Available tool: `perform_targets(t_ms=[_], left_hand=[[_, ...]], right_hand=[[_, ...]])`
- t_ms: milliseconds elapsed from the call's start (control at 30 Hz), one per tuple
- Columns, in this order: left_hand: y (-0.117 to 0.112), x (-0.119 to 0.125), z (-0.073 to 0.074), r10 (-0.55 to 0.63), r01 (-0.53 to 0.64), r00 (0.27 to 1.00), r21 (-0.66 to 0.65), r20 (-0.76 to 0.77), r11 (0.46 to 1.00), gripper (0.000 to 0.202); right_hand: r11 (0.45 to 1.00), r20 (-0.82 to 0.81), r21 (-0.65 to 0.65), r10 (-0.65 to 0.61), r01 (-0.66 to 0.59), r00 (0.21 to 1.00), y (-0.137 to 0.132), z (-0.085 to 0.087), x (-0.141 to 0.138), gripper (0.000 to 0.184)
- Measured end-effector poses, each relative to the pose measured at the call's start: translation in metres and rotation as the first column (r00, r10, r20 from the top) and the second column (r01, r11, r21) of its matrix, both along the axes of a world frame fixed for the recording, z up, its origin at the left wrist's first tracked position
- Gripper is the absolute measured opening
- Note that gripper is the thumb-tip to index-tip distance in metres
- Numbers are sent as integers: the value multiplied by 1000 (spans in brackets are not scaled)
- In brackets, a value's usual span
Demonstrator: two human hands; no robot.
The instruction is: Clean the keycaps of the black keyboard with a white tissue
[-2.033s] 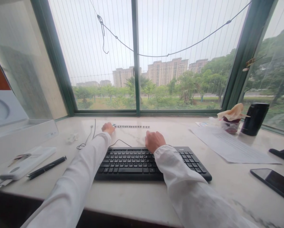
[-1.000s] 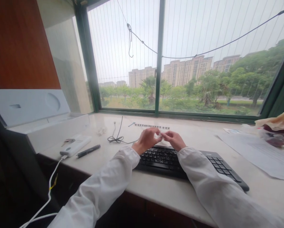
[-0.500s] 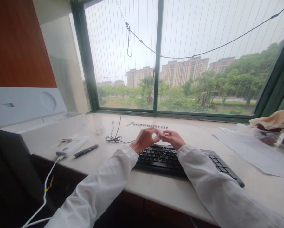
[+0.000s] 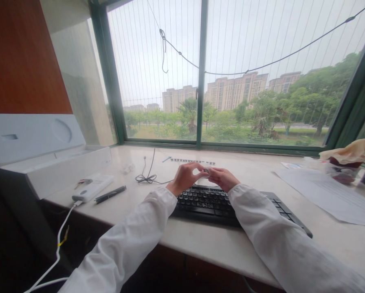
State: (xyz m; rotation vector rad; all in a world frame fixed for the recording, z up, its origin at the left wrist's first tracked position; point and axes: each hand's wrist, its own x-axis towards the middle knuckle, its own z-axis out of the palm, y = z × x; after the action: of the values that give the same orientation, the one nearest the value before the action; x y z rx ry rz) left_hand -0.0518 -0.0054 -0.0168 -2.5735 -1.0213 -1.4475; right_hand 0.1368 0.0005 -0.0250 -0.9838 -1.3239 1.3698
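Left hand [image 4: 185, 178] and right hand [image 4: 220, 178] pinch one small piece [image 4: 205, 171] over the keyboard [image 4: 213, 201].
The fingertips of both hands meet and close on the piece, which is too small to identify and is held above the keyboard's back rows, clear of the desk [image 4: 201, 240]. If either pinch slackens, it would likely drop between the keys or roll toward the strip of small parts [image 4: 192, 161] just behind. Two seconds ago the hands lay apart on the desk by that strip; now they are raised and joined.
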Motion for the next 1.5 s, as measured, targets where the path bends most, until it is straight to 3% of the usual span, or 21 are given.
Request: perform_targets(t_ms=[200,467,700,1000,1500], left_hand=[[-2,0,4,26,-27,999,19,29,999,22],[-1,0,0,-11,12,1000,24,-14,1000,20],[1,-1,-4,-10,10,999,4,-50,1000,21],[4,1,-6,-15,15,1000,10,5,1000,19],[1,3,-5,3,-3,999,2,-35,1000,24]], right_hand=[[997,-23,-56,-53,51,998,2,0,1,33],[999,48,25,35,-36,998,-4,-2,-5,46],[993,126,115,15,-30,992,5,-13,0,46],[970,209,230,35,-84,977,4,-6,2,57],[970,345,241,-79,-7,935,7,-7,6,59]])
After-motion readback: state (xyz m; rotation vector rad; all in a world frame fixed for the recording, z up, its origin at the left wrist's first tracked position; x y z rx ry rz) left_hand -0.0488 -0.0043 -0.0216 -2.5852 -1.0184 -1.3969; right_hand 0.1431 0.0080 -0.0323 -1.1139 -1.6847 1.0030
